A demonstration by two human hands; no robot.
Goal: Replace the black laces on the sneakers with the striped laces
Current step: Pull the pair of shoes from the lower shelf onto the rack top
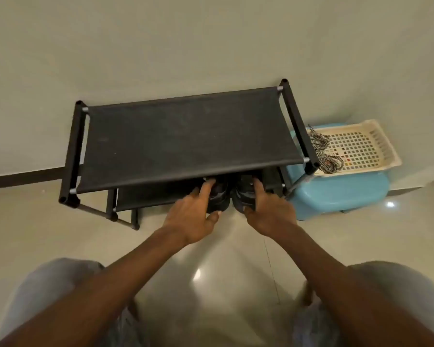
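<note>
I'm at the very first step: fetching the shoes. My left hand (198, 216) grips the left sneaker (218, 197), fingers over its top and thumb at the heel. My right hand (268, 209) clasps the right sneaker (246, 196) the same way. Both shoes sit at frame centre on the lower tier of the black shoe rack (186, 136), half hidden under its top shelf. Their black laces are too dark to make out. The striped laces (320, 142) lie coiled in a cream basket (383, 146) on a blue stool (336, 194), at the right of the frame. Next, I judge, I must draw both sneakers out towards me, keeping them low to clear the shelf edge.
</note>
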